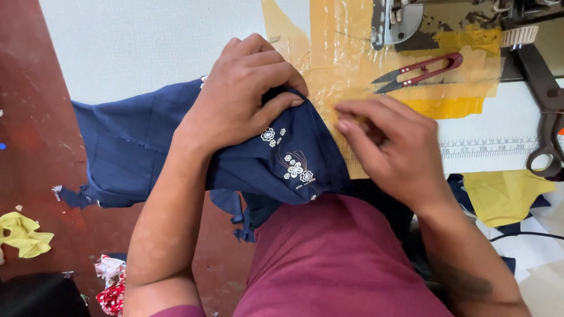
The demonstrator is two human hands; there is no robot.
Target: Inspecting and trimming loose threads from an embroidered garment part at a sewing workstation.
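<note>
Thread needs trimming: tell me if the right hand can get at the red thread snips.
Probably yes. The right hand lies just below the red thread snips, which lie uncovered on the taped table, nothing between.

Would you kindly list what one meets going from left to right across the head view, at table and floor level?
Yellow fabric scrap → red patterned scrap → navy embroidered garment → left hand → right hand → red thread snips → yellow cloth piece → large scissors.
</note>
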